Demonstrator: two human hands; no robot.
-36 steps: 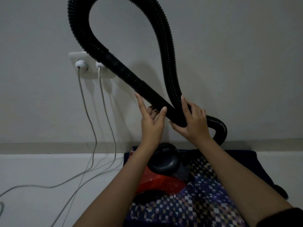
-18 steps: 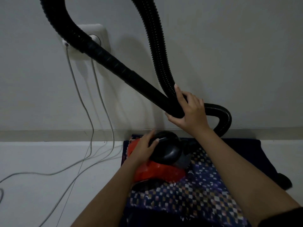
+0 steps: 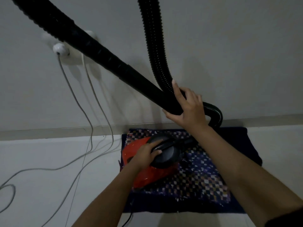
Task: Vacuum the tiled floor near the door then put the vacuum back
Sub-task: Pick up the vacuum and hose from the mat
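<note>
Our left hand (image 3: 147, 152) grips the red vacuum's (image 3: 152, 174) black handle (image 3: 165, 145); our right hand (image 3: 188, 110) clasps the hose (image 3: 114, 61)

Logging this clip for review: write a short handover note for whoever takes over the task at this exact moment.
Left hand: fingers closed on the black handle of the red canister vacuum.
Right hand: gripping the smooth black wand end of the ribbed black hose, which loops up out of view.
The vacuum sits on the dark checkered mat by the wall.
Whether the floor was vacuumed cannot be told.
Left: settle hose, let go.
</note>
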